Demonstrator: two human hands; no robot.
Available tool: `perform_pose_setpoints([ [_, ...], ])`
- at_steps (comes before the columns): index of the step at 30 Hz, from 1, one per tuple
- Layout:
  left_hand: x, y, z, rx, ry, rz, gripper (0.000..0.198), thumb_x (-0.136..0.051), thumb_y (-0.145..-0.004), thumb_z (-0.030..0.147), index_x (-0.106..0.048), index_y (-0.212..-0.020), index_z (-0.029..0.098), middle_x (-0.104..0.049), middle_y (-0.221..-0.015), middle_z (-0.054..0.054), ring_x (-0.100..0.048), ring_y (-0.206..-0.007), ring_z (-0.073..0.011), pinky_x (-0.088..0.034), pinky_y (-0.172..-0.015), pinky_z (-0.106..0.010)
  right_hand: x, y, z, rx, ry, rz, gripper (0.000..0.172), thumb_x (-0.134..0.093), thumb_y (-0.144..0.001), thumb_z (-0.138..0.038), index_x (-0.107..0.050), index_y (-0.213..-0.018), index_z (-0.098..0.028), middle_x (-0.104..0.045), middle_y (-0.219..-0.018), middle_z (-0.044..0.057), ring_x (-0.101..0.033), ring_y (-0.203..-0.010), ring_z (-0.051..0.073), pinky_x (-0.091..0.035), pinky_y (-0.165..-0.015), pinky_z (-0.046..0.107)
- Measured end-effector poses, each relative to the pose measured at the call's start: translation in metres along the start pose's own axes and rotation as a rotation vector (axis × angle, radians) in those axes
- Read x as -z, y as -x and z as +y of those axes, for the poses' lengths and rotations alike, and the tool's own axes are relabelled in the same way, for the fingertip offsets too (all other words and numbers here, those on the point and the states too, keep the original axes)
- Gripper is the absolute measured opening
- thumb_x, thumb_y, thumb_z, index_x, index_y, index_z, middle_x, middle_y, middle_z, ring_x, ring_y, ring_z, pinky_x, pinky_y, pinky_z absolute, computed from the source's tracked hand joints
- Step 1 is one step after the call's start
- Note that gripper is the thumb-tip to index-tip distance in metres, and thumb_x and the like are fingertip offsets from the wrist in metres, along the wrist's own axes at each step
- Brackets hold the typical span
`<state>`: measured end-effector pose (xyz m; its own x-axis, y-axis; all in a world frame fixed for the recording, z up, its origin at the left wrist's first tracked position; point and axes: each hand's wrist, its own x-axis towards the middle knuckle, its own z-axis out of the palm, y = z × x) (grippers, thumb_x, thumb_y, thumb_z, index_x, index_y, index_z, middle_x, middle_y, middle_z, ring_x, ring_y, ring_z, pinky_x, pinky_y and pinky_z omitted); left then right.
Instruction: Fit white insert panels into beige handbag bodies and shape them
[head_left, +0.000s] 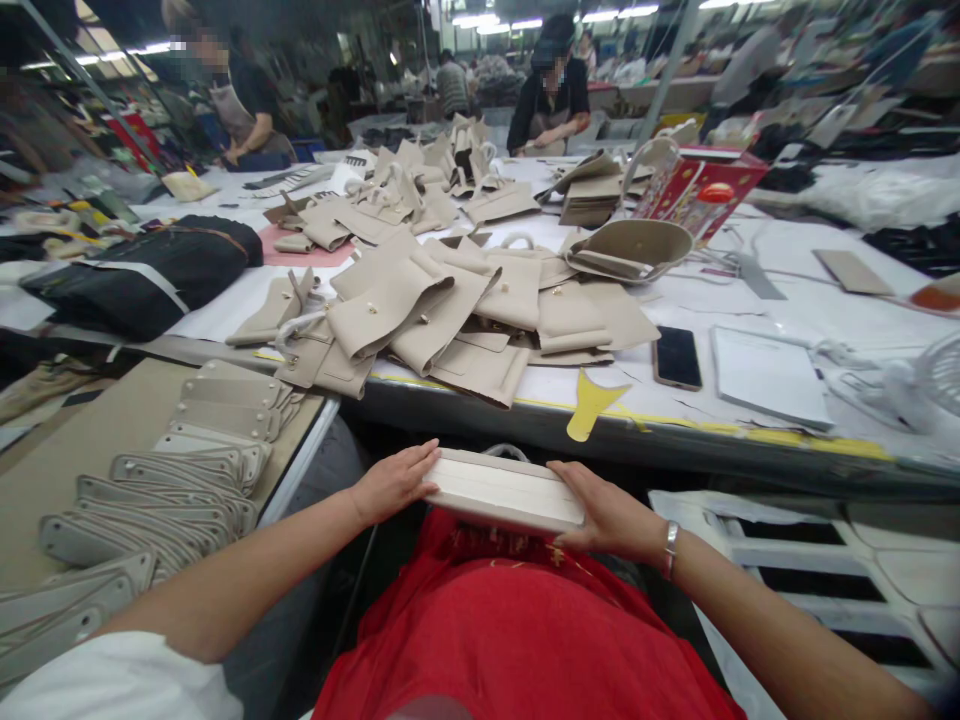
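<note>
My left hand (394, 482) and my right hand (611, 515) hold the two ends of a flat stack of pale beige leather strips (504, 490), level above my lap, over red cloth (517, 620). Both hands have their fingers closed along the stack's ends. The stack sits just below the near edge of the white worktable (750, 300).
A heap of beige leather bag panels (442, 300) covers the table. Rows of similar strips (165, 470) lie on a board at my left. A black phone (677, 357), a white pad (769, 375) and a yellow cut-out (589, 405) lie near the edge. Other people work at the far side.
</note>
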<state>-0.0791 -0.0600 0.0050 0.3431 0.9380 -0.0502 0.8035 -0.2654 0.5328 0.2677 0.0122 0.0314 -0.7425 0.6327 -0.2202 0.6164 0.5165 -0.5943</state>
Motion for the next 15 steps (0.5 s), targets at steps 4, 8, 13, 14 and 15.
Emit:
perform_pose_setpoints([
  [4,-0.002,0.003,0.002,0.012,-0.008,0.034,0.052,-0.045,-0.086,0.039,-0.041,-0.132,0.015,-0.031,-0.143,-0.012,-0.032,-0.130,-0.0228,-0.024,-0.109,-0.037,0.000,0.001,-0.004,-0.002,0.078,0.021,0.089,-0.074,-0.056,-0.038,-0.033,-0.133,-0.016,-0.042,-0.128,0.015,-0.045,-0.114,0.029,-0.037,-0.097,0.041],
  [8,0.007,-0.002,0.003,-0.027,-0.020,-0.027,0.069,-0.061,-0.072,0.049,-0.042,-0.131,0.019,-0.032,-0.143,-0.012,-0.031,-0.130,-0.0260,-0.023,-0.108,-0.039,0.001,0.001,-0.006,0.002,0.177,0.039,0.091,-0.075,-0.055,-0.041,-0.036,-0.131,-0.010,-0.043,-0.126,0.018,-0.045,-0.113,0.030,-0.037,-0.097,0.041],
  [13,0.015,-0.023,0.006,-0.033,-0.034,-0.173,0.101,-0.077,-0.048,0.049,-0.036,-0.134,0.016,-0.041,-0.136,-0.017,-0.039,-0.123,-0.0328,-0.030,-0.103,-0.040,0.007,-0.004,-0.005,0.031,0.198,-0.018,0.089,-0.075,-0.054,-0.048,-0.040,-0.126,-0.009,-0.052,-0.113,0.016,-0.052,-0.101,0.029,-0.042,-0.090,0.039],
  [14,0.015,-0.026,0.008,-0.028,-0.059,-0.191,0.101,-0.078,-0.047,0.048,-0.037,-0.133,0.015,-0.043,-0.133,-0.018,-0.041,-0.121,-0.0336,-0.031,-0.101,-0.040,0.008,-0.004,-0.004,0.037,0.198,-0.028,0.088,-0.074,-0.054,-0.049,-0.040,-0.125,-0.009,-0.052,-0.112,0.016,-0.052,-0.100,0.029,-0.043,-0.089,0.039],
  [15,0.014,-0.028,0.009,-0.025,-0.090,-0.202,0.099,-0.078,-0.047,0.046,-0.038,-0.132,0.015,-0.045,-0.132,-0.018,-0.043,-0.119,-0.0339,-0.032,-0.100,-0.040,0.009,-0.004,-0.004,0.045,0.199,-0.037,0.087,-0.074,-0.054,-0.050,-0.041,-0.124,-0.009,-0.053,-0.111,0.016,-0.053,-0.099,0.029,-0.043,-0.088,0.039],
])
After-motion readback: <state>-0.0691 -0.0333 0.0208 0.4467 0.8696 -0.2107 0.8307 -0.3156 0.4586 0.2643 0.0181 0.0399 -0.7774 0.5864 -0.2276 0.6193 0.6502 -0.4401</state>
